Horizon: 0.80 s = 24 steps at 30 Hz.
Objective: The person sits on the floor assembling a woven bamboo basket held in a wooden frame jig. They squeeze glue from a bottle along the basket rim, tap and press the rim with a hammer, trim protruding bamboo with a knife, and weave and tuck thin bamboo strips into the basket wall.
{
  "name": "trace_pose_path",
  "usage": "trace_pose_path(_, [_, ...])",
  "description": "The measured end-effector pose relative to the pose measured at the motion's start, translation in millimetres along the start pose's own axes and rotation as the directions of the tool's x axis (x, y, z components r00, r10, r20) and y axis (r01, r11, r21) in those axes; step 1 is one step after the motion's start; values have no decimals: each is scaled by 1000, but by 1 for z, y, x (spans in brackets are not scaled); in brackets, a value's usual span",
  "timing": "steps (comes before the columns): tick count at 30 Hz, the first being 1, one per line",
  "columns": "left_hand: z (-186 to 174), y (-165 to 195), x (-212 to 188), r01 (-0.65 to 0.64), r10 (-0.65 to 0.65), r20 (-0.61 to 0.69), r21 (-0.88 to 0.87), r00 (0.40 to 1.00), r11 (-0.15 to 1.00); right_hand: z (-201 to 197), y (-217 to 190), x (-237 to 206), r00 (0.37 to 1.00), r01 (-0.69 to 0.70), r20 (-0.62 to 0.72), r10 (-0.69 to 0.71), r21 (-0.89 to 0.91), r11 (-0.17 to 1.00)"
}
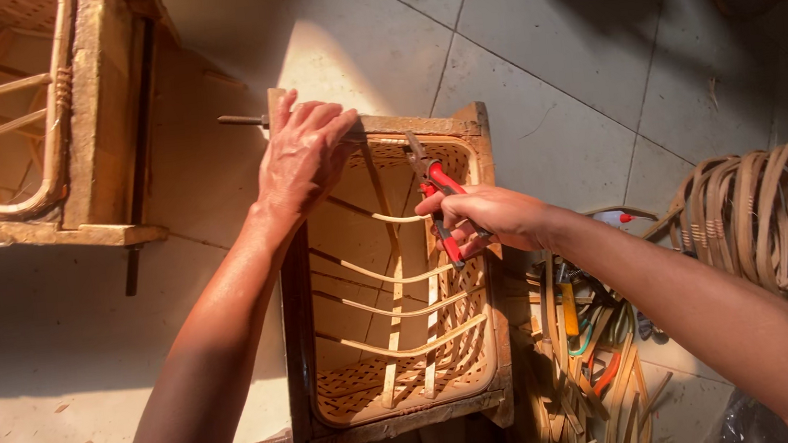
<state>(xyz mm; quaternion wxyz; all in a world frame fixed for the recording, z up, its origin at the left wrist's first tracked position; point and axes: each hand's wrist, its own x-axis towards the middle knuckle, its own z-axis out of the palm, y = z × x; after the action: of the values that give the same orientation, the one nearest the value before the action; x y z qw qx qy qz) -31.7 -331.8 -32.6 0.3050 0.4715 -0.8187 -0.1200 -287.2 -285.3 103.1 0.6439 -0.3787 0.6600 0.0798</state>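
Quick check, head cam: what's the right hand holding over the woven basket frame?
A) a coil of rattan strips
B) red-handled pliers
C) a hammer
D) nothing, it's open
B: the right hand is closed around the red-handled pliers, their tip pointing at the far rim of the wooden frame, while the left hand rests flat on that frame's far corner; the coil of rattan strips lies untouched on the floor.

Two hands are in view, the left hand (303, 153) and the right hand (490, 217). One pair of red-handled pliers (437, 198). Two wooden frames with woven cane: one frame under the hands (299, 356), another frame at upper left (104, 114). One coil of cane strips (769, 214). One heap of loose tools and cane offcuts (585, 357).
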Motion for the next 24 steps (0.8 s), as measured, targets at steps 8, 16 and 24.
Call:
trace_pose_path(8, [0, 1, 4, -130, 133, 43, -75, 990, 989, -3, 11, -8, 1000, 22, 3, -22, 31, 999])
trace_pose_path(16, [-1, 31, 21, 220, -150, 316, -198, 937, 955, -54, 132, 9, 707, 267, -654, -269, -106, 958])
trace_pose_path(24, [44, 79, 51, -286, 188, 300, 329, 935, 900, -51, 204, 116, 465, 322, -582, -667, -591, 740])
